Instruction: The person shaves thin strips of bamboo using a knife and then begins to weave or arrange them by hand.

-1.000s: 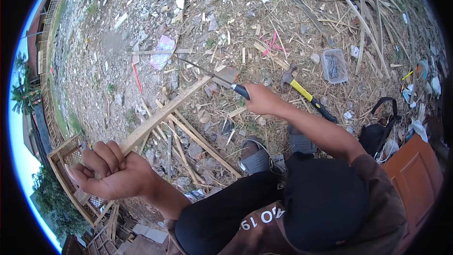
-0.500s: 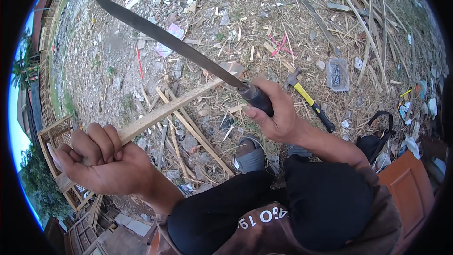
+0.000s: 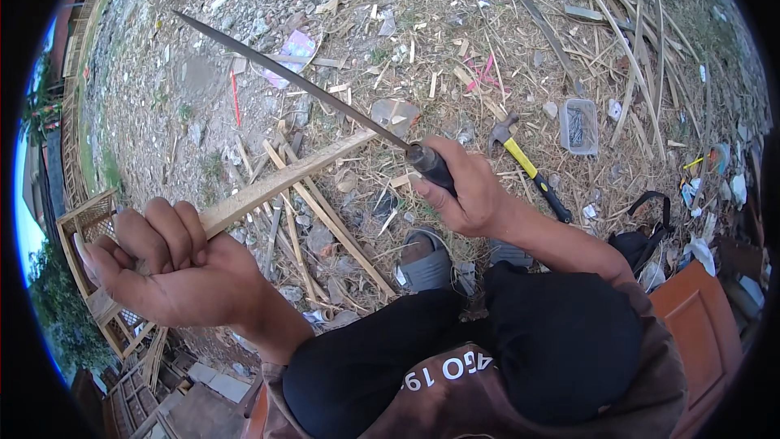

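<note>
Between the two hands, one long wooden strip [image 3: 284,183] lies slanted across the view. Its near end is inside the left hand [image 3: 175,268] and its far end points toward the right hand [image 3: 467,195]. The fingers [image 3: 158,236] of the left hand are closed tightly around the strip. The right hand is closed around the dark handle of one long knife [image 3: 301,85], and the thin blade rises up and to the left, above the strip and not touching it.

I think the work in hand is the trimming of the strip with the blade. To do it well, the left hand should keep the strip steady and stay low at the near end, well away from the place where the edge falls. The blade should meet the wood at a flat angle and move away from the body, so that it takes thin shavings and does not bite too deep.

Around this, the ground [image 3: 203,73] is covered with wood chips and bamboo pieces too many to count. I count one hammer [image 3: 524,167] with a yellow and black handle, near the right hand, and one clear box [image 3: 578,126] a little beyond it. One grey sandal [image 3: 426,260] shows under the knife hand. One wooden crate [image 3: 89,228] stands just beside the left hand.
</note>
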A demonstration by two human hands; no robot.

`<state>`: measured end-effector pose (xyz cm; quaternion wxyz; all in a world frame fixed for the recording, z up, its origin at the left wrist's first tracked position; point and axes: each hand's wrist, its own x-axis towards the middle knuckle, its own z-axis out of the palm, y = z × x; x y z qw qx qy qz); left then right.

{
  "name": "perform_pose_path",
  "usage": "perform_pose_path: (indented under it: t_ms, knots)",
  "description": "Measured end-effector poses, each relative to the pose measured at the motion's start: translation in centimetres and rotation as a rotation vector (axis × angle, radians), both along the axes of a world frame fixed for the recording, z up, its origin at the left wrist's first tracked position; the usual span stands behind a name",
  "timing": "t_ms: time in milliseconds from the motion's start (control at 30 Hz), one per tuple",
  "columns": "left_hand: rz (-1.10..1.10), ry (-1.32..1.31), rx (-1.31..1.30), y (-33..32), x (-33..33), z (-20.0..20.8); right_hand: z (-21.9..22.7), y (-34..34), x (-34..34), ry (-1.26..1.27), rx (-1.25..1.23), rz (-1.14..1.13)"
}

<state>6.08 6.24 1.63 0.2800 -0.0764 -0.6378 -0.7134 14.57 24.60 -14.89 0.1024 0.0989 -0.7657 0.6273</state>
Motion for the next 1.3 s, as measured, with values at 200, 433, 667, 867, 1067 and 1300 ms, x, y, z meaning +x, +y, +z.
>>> perform_pose_path:
  t_ms: [200, 433, 667, 867, 1067, 1300]
  knots:
    - [0.005, -0.005, 0.028, 0.3, 0.0, 0.3, -9.2, 0.5, 0.5, -0.455, 0.549, 0.119]
    - [0.000, -0.006, 0.019, 0.7, 0.0, 0.2, -7.6, 1.5, -0.2, -0.747, 0.179, 0.258]
    - [-0.064, 0.029, -0.005, -0.5, 0.2, 0.0, 2.6, 0.5, -1.0, -0.352, -0.080, 0.129]
    - [0.070, -0.020, -0.011, 0.8, -0.5, 0.4, -10.2, 0.9, -0.3, -0.515, 0.517, 0.161]
    - [-0.167, 0.023, 0.039, -0.4, 0.3, 0.2, -9.8, -0.2, 0.9, -0.614, 0.331, 0.149]
    - [-0.165, 0.036, 0.030, 0.1, 0.3, -0.1, -4.3, 0.6, -0.6, -0.651, 0.149, 0.131]
